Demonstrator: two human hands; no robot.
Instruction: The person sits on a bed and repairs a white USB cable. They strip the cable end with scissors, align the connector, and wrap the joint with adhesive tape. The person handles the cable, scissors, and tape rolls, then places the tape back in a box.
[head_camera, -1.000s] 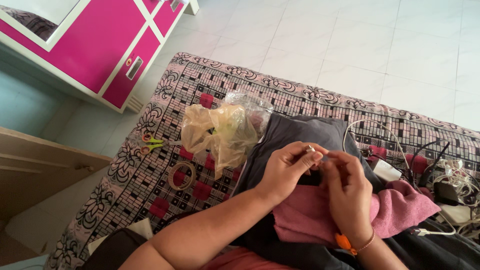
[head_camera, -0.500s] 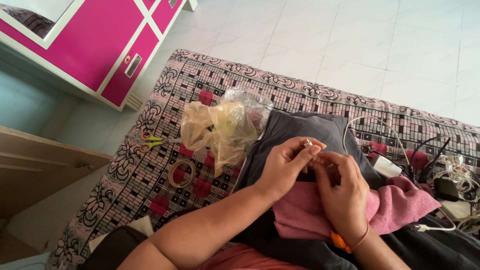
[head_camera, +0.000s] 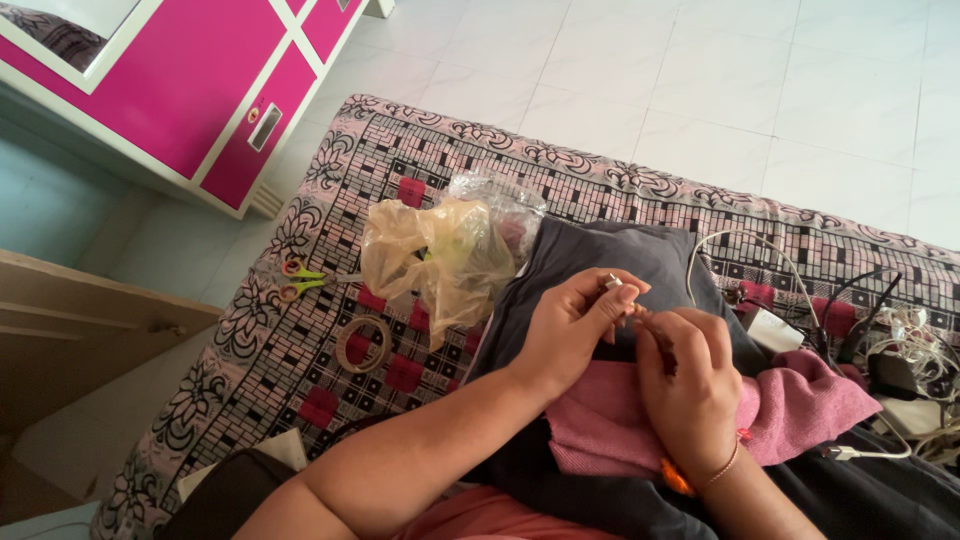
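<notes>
Needle (head_camera: 612, 282), tiny, tips up-left, pinched by left hand (head_camera: 572, 325) fingers; right hand (head_camera: 690, 390) fingers curled shut beside.

Your hands meet over the dark cushion (head_camera: 610, 260), which lies on the patterned mattress (head_camera: 420, 150). Plastic bag (head_camera: 440, 255) at nine o'clock of it, scissors (head_camera: 298, 281) and tape ring (head_camera: 364, 344) beyond; cables (head_camera: 900, 340) at three o'clock.
</notes>
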